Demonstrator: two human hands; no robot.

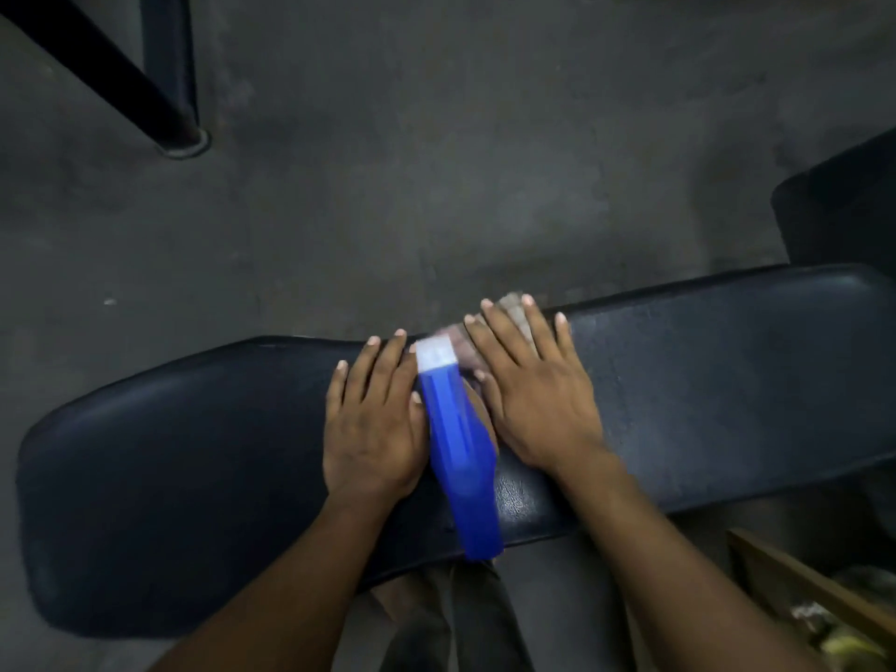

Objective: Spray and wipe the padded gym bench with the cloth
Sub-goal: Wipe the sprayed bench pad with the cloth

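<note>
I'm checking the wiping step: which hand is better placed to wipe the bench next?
Right. The right hand lies flat on the cloth on the bench; the left hand rests beside the blue spray bottle.

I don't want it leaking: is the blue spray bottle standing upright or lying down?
Lying down. The blue spray bottle rests flat along the padded bench, between the two hands, white cap pointing away.

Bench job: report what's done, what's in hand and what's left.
Done: can't confirm; the bench shows a faint sheen by the right hand, maybe spray. In hand: that hand lies flat on the cloth, mid-bench; the bottle lies beside the flat left hand. Left: probably wiping both ends.
</note>
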